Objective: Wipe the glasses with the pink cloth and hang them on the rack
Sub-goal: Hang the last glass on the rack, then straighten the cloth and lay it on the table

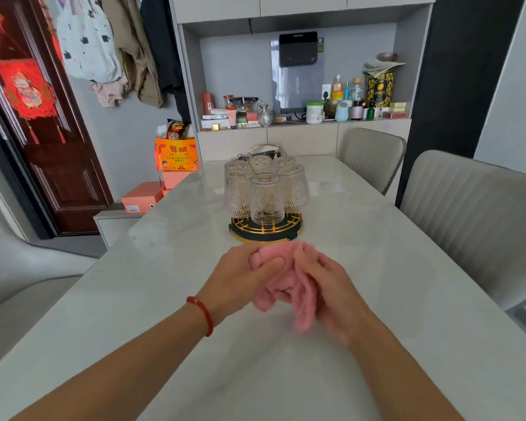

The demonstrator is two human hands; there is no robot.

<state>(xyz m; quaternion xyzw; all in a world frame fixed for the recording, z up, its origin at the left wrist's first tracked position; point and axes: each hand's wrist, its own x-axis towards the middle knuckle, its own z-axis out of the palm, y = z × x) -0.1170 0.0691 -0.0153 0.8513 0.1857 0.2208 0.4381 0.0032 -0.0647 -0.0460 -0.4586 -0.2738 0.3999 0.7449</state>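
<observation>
Head view, looking down at a pale marble table (164, 299). From the left, the left hand (240, 279), a red cord bracelet (201, 314) on its wrist, has its grip clenched on the bunched pink cloth (289, 284). To its right, the right hand (331, 296) grasps the same cloth. Beyond both hands, mid-table, six patterned glasses (266, 197) hang upside down on a gold rack (266, 229). Grey chairs (474, 220) stand at right.

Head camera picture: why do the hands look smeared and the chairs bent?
Head view: the right hand and pink cloth are blurred by motion; the left hand is sharper. The wide lens bows the chairs at the edges. Soft glare lies on the table.
</observation>
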